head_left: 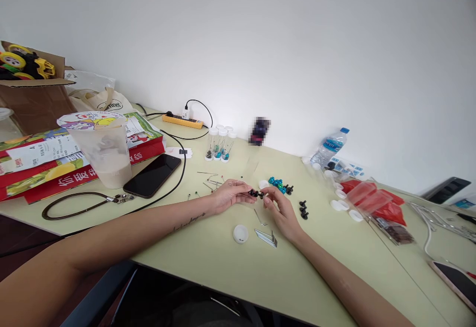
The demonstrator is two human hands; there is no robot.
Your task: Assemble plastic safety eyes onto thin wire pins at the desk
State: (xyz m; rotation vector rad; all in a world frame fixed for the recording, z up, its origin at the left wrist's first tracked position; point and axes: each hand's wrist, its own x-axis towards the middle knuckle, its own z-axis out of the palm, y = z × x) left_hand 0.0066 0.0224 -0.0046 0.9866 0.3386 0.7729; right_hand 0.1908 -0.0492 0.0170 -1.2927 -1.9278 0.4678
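Head view: from my end I look down on a pale worktop [208, 260] set against a white wall [223, 44], with both hands near the centre of the frame.
Left hand [232, 195]: its thumb and fingers are closed in a pinch on a small black part [256, 193].
Right hand [281, 212]: its fingertips meet the right end of that same part; I cannot tell whether they grip it or only touch it.
Black part: at mid-frame, between the two sets of fingertips, just above the worktop.
Just right of centre: I see a cluster of blue parts [275, 185] with dark ones beside it, and a short row of black pieces [304, 210] lower down.
Below the hands: a white cap [240, 234] lies hollow side up, near a bunch of bent metal rods [266, 238].
Left of centre: thin metal sticks [212, 183] lie scattered; behind them stand clear tubes with white caps [219, 143].
Left of frame: I make out a dark phone [153, 176], a cup of pale drink [107, 161] and a brown strap [74, 200].
Right of frame: a water bottle [330, 147] leans near the wall, with a red bag [394, 209] nearer me.
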